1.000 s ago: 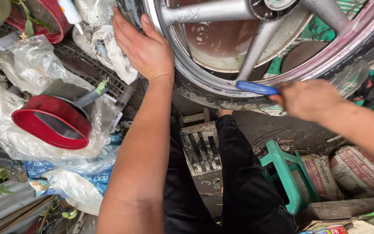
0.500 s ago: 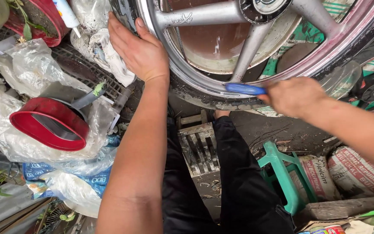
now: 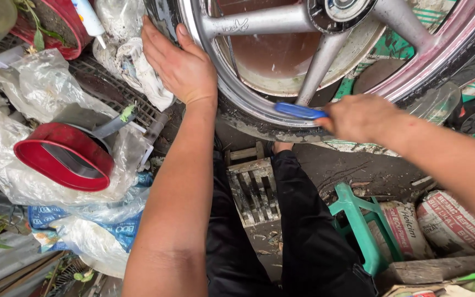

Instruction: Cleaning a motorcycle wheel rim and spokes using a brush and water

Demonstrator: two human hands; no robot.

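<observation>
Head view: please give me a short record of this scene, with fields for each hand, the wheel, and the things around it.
Left hand: the left hand lies flat on the tyre and rim of the wheel, fingers spread.
Right hand: the right hand grips a blue-handled tool whose handle lies against the lower rim.
Wheel: silver spokes, pinkish rim, dirty black tyre.
Left side: red container on clear plastic sheet; white rag beside the tyre.
Below: green stool, printed sacks.

Two printed grey sacks (image 3: 441, 225) lower right; blue-white bag (image 3: 114, 225) lower left
</observation>
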